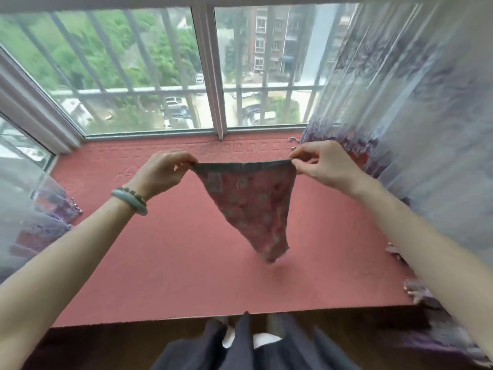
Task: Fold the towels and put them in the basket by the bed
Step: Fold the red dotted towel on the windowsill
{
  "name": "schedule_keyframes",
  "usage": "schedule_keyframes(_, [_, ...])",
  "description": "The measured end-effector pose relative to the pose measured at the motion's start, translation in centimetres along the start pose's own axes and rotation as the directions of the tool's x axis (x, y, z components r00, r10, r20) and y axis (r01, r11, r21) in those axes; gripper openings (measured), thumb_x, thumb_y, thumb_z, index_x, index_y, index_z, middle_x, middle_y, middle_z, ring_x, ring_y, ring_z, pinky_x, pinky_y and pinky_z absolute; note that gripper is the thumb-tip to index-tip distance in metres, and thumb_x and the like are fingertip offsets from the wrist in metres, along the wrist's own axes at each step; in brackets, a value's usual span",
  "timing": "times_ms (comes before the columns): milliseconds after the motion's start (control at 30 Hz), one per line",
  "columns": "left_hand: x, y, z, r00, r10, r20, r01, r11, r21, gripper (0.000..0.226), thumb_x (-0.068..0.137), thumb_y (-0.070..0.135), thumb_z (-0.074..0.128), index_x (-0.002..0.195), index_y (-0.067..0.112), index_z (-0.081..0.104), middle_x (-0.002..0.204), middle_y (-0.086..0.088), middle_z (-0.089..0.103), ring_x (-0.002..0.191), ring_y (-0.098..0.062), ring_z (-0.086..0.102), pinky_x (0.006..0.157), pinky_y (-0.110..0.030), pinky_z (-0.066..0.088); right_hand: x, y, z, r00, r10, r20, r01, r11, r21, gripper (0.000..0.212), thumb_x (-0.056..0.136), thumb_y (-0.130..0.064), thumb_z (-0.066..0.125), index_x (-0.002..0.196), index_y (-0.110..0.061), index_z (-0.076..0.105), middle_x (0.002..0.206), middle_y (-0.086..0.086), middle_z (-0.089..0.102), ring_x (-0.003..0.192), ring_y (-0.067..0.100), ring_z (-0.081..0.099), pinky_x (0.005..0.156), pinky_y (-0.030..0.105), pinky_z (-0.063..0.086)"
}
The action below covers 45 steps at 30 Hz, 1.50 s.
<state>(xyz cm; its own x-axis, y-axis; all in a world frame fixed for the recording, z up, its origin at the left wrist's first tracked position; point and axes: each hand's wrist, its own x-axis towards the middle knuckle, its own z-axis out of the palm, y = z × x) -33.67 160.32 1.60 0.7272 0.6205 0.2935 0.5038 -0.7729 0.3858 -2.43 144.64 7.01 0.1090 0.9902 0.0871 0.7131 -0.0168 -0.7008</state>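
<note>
Pink patterned towel is held up over red mat, top corners pinched by L hand & R hand.

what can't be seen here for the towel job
Head view:
- The basket and bed: outside the frame.
- Tip of the towel: motion-blurred; contact with the mat unclear.
- Print on the towel: too blurred to read.
- Right end of the mat: covered by the curtain.
- Other towels: none in frame.

Barred window, sheer curtains — red sill mat.
</note>
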Motion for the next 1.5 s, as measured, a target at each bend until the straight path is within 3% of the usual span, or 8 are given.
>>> schedule_keyframes(167, [4.0,2.6,-3.3,0.985,0.017,-0.173,-0.009,0.999,0.046,0.018,0.084,-0.008,0.06,0.099,-0.001,0.067,0.093,-0.016,0.069,0.08,-0.027,0.064,0.075,-0.037,0.055,3.5,-0.4,-5.1,0.997,-0.06,-0.055,0.058,0.998,-0.029,0.015,0.087,-0.009,0.061,0.1,-0.01,0.069,0.086,0.004,0.069,0.071,0.0,0.063,0.064,0.007,0.05])
schedule_keyframes(333, [7.4,4.2,-4.3,0.958,0.032,-0.284,-0.001,0.994,0.109,0.02,0.083,-0.013,0.056,0.095,-0.004,0.068,0.088,-0.019,0.069,0.081,-0.033,0.065,0.075,-0.043,0.055,7.1,0.9,-6.9,0.991,-0.086,-0.1,0.082,0.996,-0.046,0.017,0.088,-0.006,0.058,0.102,-0.006,0.069,0.095,0.012,0.069,0.086,0.022,0.067,0.082,0.037,0.056])
schedule_keyframes(700, [7.8,5.4,-3.0,0.909,0.035,-0.416,0.061,0.975,0.215,0.014,0.087,0.0,0.056,0.094,0.0,0.069,0.087,-0.016,0.07,0.078,-0.033,0.066,0.069,-0.042,0.055,8.6,3.7,-5.9,0.965,-0.04,-0.26,0.058,0.996,0.062,0.019,0.087,-0.005,0.055,0.098,-0.006,0.069,0.089,0.004,0.067,0.089,0.024,0.067,0.087,0.04,0.054])
schedule_keyframes(833, [2.8,5.4,1.9,0.949,-0.022,-0.316,0.082,0.98,0.179,0.011,0.085,-0.001,0.061,0.091,0.002,0.069,0.085,-0.014,0.07,0.077,-0.032,0.066,0.067,-0.041,0.054,4.7,6.7,-2.8,0.992,0.043,-0.121,-0.035,0.997,0.066,0.016,0.086,-0.003,0.058,0.095,-0.01,0.07,0.09,0.003,0.068,0.084,0.017,0.064,0.082,0.02,0.049])
schedule_keyframes(1000, [-5.4,6.4,8.8,0.983,-0.177,-0.047,0.179,0.982,0.057,0.012,0.08,-0.001,0.062,0.086,0.005,0.07,0.081,-0.01,0.069,0.073,-0.03,0.065,0.066,-0.037,0.05,-2.0,11.5,2.8,0.98,0.159,0.117,-0.16,0.987,0.004,0.016,0.083,-0.001,0.061,0.089,-0.011,0.071,0.079,0.004,0.068,0.079,0.024,0.066,0.079,0.033,0.048])
schedule_keyframes(1200, [-12.5,8.6,12.7,0.876,-0.319,0.36,0.359,0.932,-0.046,0.017,0.08,0.0,0.066,0.087,0.012,0.074,0.083,0.0,0.072,0.075,-0.016,0.062,0.071,-0.027,0.048,-9.8,14.8,6.8,0.858,0.248,0.449,-0.257,0.965,-0.043,0.019,0.083,-0.003,0.061,0.082,-0.021,0.069,0.08,-0.003,0.068,0.075,0.011,0.06,0.069,0.012,0.042])
schedule_keyframes(1400, [-14.7,8.5,13.8,0.804,-0.401,0.439,0.486,0.868,-0.098,0.014,0.082,0.004,0.067,0.089,0.012,0.075,0.084,0.004,0.071,0.076,-0.009,0.061,0.069,-0.008,0.043,-11.9,15.9,8.9,0.821,0.296,0.488,-0.336,0.942,-0.005,0.018,0.084,-0.004,0.06,0.083,-0.02,0.068,0.079,-0.004,0.068,0.071,0.003,0.061,0.067,0.007,0.041])
schedule_keyframes(1500, [-13.7,7.4,14.5,0.808,-0.395,0.437,0.482,0.87,-0.103,0.015,0.082,0.003,0.065,0.09,0.011,0.075,0.085,0.0,0.072,0.074,-0.011,0.061,0.073,-0.023,0.049,-10.8,16.1,9.7,0.828,0.333,0.452,-0.371,0.929,-0.004,0.018,0.083,-0.004,0.06,0.081,-0.019,0.069,0.076,-0.005,0.067,0.069,0.004,0.059,0.068,0.013,0.043])
